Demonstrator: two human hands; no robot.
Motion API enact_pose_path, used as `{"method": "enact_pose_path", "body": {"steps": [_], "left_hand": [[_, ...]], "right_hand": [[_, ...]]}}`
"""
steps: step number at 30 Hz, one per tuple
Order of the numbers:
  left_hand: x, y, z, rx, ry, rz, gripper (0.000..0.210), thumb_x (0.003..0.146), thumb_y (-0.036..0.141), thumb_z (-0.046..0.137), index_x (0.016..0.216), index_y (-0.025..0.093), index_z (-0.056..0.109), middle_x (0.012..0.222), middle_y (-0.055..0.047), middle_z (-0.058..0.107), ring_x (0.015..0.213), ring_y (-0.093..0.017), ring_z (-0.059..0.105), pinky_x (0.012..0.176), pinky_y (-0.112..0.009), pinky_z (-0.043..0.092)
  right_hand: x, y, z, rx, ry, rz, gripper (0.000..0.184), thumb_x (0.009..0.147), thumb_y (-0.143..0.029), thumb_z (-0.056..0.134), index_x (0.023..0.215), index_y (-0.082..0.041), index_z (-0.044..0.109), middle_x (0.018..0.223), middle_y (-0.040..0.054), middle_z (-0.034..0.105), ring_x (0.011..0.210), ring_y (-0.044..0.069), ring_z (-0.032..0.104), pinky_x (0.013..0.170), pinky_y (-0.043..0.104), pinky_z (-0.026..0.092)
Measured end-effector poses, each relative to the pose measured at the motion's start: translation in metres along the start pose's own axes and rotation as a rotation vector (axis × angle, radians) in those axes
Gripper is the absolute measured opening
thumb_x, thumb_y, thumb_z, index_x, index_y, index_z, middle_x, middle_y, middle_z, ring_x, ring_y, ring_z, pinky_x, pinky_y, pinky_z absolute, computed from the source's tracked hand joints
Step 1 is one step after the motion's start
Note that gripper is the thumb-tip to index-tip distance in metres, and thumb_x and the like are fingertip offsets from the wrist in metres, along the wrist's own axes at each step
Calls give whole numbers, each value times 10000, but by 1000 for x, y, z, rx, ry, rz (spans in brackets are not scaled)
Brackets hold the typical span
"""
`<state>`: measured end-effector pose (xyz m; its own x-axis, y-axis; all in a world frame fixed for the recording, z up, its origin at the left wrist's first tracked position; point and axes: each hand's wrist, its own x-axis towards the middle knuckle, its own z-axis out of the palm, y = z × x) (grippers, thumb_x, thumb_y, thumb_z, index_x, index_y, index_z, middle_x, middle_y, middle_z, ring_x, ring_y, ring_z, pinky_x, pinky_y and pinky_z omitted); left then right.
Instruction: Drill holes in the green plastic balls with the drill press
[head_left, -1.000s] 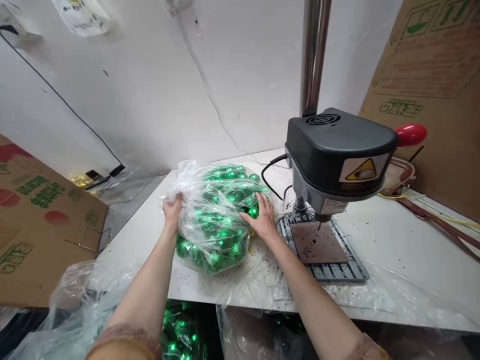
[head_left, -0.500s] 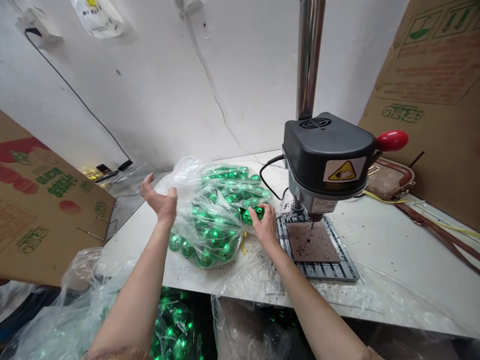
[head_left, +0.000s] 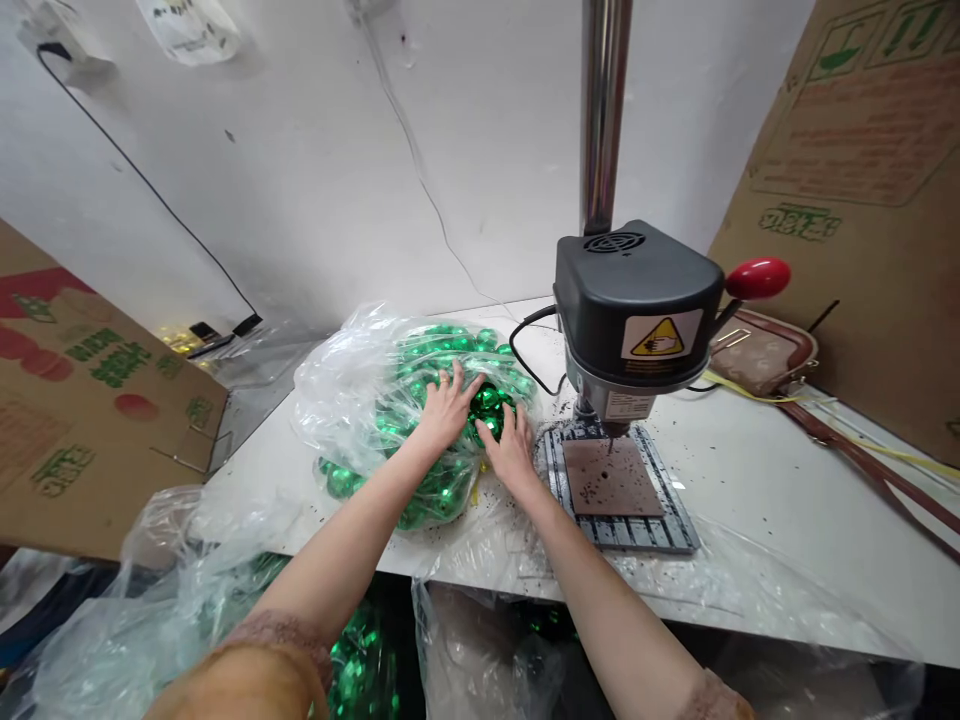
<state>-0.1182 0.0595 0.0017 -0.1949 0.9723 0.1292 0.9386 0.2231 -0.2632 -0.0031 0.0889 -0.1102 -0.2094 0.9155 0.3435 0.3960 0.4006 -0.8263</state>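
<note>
A clear plastic bag (head_left: 341, 385) full of shiny green balls (head_left: 431, 490) lies on the white table. At its right side the mouth gapes, and bare glossy green balls (head_left: 491, 398) show there without film over them. My left hand (head_left: 448, 408) rests on the bag at the left edge of this opening, fingers spread. On the opening's lower right edge is my right hand (head_left: 514, 450), its thumb and fingers apart and curved against the balls. Neither hand visibly grips a ball.
A small drill press (head_left: 637, 310) with a red-knobbed lever (head_left: 759, 278) stands close to the right of my right hand. Its base (head_left: 675, 535) carries a brown board (head_left: 611, 478) strewn with dark chips. Cardboard boxes (head_left: 97, 400) flank the table, and a handbag (head_left: 765, 350) lies behind.
My left hand has come down from the air at the left onto the bag, beside my right hand. The bag's mouth now gapes wider, showing more bare green balls. The view has shifted slightly.
</note>
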Motion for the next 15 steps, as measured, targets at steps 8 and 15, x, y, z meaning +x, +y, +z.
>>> {"method": "enact_pose_path", "body": {"steps": [8, 15], "left_hand": [[-33, 5, -13, -125, 225, 2, 613, 893, 40, 491, 1455, 260, 599, 1633, -173, 415, 1566, -408, 297, 1232, -640, 282], [-68, 63, 2, -164, 193, 80, 418, 998, 229, 520, 1405, 244, 614, 1396, -187, 599, 1242, -336, 595, 1015, -471, 506]], "right_hand": [[-38, -32, -100, 157, -70, -352, 404, 936, -510, 561, 1199, -247, 720, 1431, 121, 642, 1361, 294, 606, 1106, 560, 562], [-21, -37, -270, 410, 345, -499, 175, 917, -260, 629, 961, -351, 772, 784, -1, 766, 712, 146, 740, 643, 353, 621]]}}
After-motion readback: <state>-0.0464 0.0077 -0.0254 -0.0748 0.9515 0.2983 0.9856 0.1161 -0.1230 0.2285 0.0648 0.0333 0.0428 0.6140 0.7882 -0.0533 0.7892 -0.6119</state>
